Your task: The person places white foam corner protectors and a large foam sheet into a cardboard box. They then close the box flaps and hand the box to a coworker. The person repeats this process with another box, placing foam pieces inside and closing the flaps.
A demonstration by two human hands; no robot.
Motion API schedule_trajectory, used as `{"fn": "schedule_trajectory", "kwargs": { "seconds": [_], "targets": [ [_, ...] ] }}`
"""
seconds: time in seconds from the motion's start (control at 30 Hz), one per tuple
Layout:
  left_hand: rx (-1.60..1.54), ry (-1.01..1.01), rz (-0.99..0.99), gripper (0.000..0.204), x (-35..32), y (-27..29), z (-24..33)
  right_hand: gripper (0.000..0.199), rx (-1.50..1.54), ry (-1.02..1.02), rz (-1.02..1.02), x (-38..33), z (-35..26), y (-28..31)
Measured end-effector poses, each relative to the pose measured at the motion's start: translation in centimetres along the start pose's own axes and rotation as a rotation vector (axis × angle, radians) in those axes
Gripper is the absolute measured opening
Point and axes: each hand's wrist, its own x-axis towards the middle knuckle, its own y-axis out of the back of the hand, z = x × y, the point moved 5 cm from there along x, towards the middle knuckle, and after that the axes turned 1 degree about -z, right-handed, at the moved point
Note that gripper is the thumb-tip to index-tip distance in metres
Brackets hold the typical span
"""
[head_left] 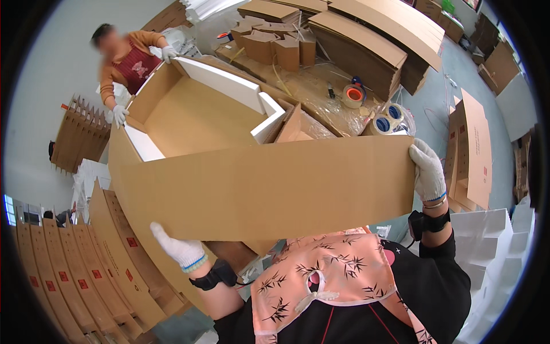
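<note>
A long brown cardboard panel (269,189) stretches across the near side of the open carton (200,117), covering part of its near edge; whether the two are joined cannot be told. The right hand (428,171), in a white knit glove, has its grip closed on the panel's right end, to the right of the carton. The left hand (179,246), gloved alike, lies with its fingers against the panel's lower edge, on the carton's near side; whether that grip is tight or loose cannot be told. Inside the carton, white foam strips (220,78) line parts of the walls. At the carton's far left, a co-worker (134,66) in a dark red apron rests both gloved hands on its rim. Just beyond the carton and to its right, a table (301,83) carries a tape roll with an orange core (353,95), blue-cored tape rolls (382,123), folded cardboard pieces (275,46) and a stack of cardboard sheets (355,49). A row of flattened cartons (69,275) stands to the near left of the carton; well to its right are more cardboard (472,149) and white foam blocks (478,243).
</note>
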Motion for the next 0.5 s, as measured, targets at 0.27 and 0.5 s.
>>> {"fn": "schedule_trajectory", "kwargs": {
  "seconds": [0.27,0.5],
  "targets": [
    [0.160,-0.149,0.564,0.041,-0.5,10.4,4.3,0.048,0.455,0.193,-0.472,1.7,-0.3,-17.8],
    [0.646,-0.272,0.831,0.041,-1.1,9.0,7.9,0.068,-0.349,0.582,-0.250,16.4,5.3,-29.1]
  ]
}}
